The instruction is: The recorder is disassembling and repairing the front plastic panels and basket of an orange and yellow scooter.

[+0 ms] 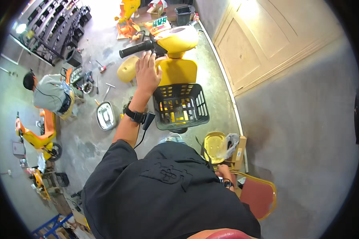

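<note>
My left hand [148,75] reaches forward to the yellow scooter [179,42], its fingers stretched out beside the black handlebar grip [135,49] and over the lever area. It wraps around nothing that I can see. A black plastic basket [181,124] sits on the near side of the scooter, below the yellow body panel [177,71]. Low on my right side, my right hand [224,170] appears closed on the gold frame of a chair with a red pad [257,197]; its fingertips are partly hidden. Both wrists wear black straps, and a cable hangs from the left one.
A yellow tray [214,146] and a clear plastic bag [230,144] lie beside a cardboard box [240,153] by the wall. Left of me are a metal basin [106,116], scattered tools, an orange scooter [42,133] and a seated person [52,93]. A panelled door [263,44] stands right.
</note>
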`<state>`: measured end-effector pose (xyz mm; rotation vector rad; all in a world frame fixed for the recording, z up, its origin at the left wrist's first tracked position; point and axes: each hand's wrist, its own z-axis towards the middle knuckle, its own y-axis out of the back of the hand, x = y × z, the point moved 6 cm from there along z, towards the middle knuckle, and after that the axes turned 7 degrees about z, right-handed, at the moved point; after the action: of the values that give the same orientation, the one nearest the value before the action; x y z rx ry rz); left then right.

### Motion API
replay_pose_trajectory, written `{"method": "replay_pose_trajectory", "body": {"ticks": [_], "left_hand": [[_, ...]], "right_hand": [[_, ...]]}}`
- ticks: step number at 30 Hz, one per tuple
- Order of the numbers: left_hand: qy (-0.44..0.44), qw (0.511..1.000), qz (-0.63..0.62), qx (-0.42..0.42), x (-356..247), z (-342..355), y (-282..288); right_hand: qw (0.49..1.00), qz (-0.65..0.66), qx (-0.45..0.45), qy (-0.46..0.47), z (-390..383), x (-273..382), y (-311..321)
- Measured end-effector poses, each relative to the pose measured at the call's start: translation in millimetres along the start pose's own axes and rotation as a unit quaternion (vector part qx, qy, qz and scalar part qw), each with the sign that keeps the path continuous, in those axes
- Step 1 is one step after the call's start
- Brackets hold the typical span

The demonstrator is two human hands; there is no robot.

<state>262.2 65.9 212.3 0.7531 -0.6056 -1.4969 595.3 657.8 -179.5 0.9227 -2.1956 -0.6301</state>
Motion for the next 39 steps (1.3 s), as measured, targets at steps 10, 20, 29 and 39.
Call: {"method": "replay_pose_trajectory", "body": {"ticks": [10,20,29,39], "left_hand": [[0.083,0.987,0.134,-0.01,-14,-5,-59],[0.137,0.943,0.277,-0.121,-15,0,-85],[0.206,0.922,0.323,-0.063,4,10,-110],[0.396,0.9,0.133,0.122,-4,55,-96]], "right_hand": [[0.974,-0.082,-0.054,0.202,151,229,176],[0.845,0.071,-0.122,0.515,294,670,308],[0.581,-0.359,-0.068,0.727,384,886,260],[0.734,-0.349,-0.017,0.582,376,806,308]]}}
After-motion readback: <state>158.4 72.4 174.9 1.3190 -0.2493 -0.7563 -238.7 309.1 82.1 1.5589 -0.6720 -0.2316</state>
